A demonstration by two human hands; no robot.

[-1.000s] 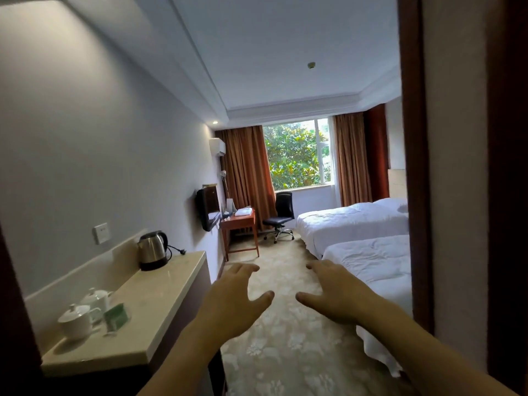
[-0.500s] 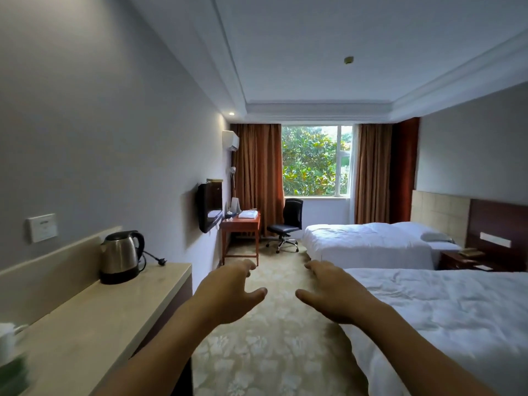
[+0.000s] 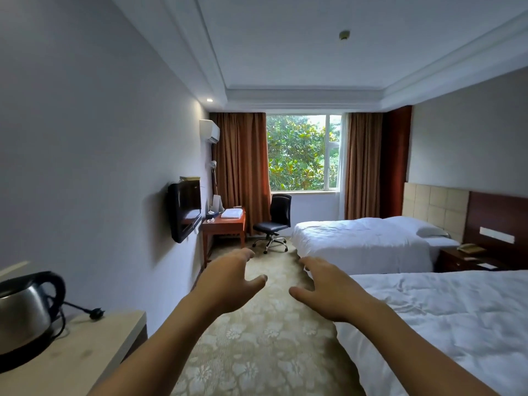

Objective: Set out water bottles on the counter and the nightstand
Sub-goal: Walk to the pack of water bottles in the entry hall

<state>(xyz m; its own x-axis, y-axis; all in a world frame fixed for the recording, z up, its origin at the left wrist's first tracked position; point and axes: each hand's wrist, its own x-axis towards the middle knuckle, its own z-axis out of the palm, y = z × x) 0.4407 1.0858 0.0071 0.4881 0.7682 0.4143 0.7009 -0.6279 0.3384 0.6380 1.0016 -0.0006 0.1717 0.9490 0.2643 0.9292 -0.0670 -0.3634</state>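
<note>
Hotel room with two white beds, seen from near the entrance

A brushed steel electric kettle (image 3: pixel 24 312) with a black handle stands at lower left, its black plug (image 3: pixel 96 313) lying loose beside it. A black flat television (image 3: pixel 183 212) hangs on the left wall, before a reddish wooden desk (image 3: pixel 224 224) and a black swivel office chair (image 3: pixel 275 221). Brown curtains (image 3: pixel 242 170) frame a window (image 3: pixel 303 152) full of green leaves. Two white-sheeted beds (image 3: pixel 363 241) line the right; floral beige carpet (image 3: pixel 257 338) runs between

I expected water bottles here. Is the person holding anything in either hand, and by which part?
Nothing is held. The left hand and the right hand are both open and empty, fingers spread, stretched out over the carpet. No bottle shows.
</note>
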